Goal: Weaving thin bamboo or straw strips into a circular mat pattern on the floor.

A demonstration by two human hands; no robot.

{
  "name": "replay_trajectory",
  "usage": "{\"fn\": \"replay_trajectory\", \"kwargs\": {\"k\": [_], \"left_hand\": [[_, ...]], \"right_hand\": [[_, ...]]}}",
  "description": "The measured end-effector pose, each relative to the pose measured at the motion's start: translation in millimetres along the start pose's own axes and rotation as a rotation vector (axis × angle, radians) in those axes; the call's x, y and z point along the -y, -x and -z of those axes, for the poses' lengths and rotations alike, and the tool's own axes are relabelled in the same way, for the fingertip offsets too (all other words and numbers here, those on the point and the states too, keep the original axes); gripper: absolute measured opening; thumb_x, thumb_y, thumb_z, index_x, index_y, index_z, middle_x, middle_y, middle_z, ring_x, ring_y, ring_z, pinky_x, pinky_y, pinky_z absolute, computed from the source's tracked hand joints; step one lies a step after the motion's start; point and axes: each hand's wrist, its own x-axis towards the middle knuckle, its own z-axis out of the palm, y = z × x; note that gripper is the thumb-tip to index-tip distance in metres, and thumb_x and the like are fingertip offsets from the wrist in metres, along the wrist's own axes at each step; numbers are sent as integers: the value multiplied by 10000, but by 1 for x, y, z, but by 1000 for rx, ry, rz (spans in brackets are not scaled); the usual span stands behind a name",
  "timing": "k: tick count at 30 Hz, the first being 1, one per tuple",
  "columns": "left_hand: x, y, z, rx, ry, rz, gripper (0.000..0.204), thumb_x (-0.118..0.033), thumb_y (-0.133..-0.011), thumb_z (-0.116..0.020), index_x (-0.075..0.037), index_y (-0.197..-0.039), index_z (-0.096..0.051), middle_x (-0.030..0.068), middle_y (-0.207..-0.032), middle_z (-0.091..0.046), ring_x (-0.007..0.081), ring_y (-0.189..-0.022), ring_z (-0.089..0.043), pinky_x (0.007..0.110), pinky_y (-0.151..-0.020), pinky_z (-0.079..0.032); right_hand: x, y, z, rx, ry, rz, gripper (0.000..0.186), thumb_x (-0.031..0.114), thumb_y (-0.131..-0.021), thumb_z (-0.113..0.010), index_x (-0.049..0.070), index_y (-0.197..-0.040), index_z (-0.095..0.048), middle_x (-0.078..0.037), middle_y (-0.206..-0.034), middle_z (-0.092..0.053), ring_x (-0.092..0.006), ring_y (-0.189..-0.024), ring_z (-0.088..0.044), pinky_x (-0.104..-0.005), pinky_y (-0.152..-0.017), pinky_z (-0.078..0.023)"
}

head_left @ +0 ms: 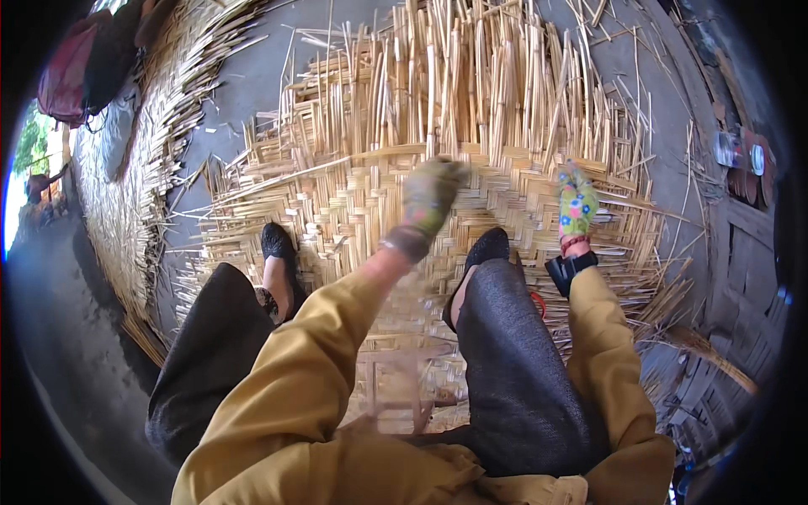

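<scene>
A woven mat of split straw-coloured cane strips point(337, 202) spreads on the ground under my feet, with a herringbone weave and loose strip ends at its far side. My left hand point(432, 200), in a patterned glove, is over the middle of the mat, near a strip that runs crosswise. Motion smears its fingers, so their hold cannot be made out. My right hand point(576, 202), in a light green floral glove, rests at the mat's right part with its fingers stretched forward along the weave. Nothing shows held in it.
Another woven mat point(135, 194) lies along the left. My black shoes point(280, 248) stand on the near mat. A whisk broom point(711, 358) is at the right, by a grey wooden panel point(753, 252). A person point(42, 189) is at the far left, beneath a hanging red bag point(67, 71).
</scene>
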Motion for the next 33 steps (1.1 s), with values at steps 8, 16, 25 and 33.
{"fn": "replay_trajectory", "kwargs": {"k": [8,16,25,33], "left_hand": [[128,25,63,-492,1921,493,349,-355,-856,-484,-153,-1139,-508,26,-1090,-554,207,-961,-542,320,-751,-469],[131,55,132,-539,1618,128,395,-195,-846,-523,-22,-1193,-449,98,-1058,-566,183,-913,-572,285,-781,-479],[89,-19,118,-114,768,161,548,-68,-710,-673,-31,-1210,-451,74,-1003,-594,107,-791,-552,210,-668,-456],[95,-36,90,-399,253,208,196,-40,-712,-548,-52,-894,-618,133,-691,-608,235,-612,-587,329,-571,-454]], "right_hand": [[63,37,-161,808,155,949,461,-46,-740,-422,101,-1173,-483,-117,-1091,-553,-230,-1017,-522,-308,-877,-428],[96,25,-201,913,686,650,187,128,-661,-585,123,-834,-654,-96,-867,-619,-271,-851,-580,-342,-752,-459],[74,35,-192,557,243,253,186,189,-679,-644,64,-817,-647,-95,-740,-632,-208,-679,-605,-298,-602,-454],[84,32,-183,699,342,389,205,175,-662,-660,66,-835,-656,-103,-795,-635,-242,-740,-605,-299,-681,-468]]}}
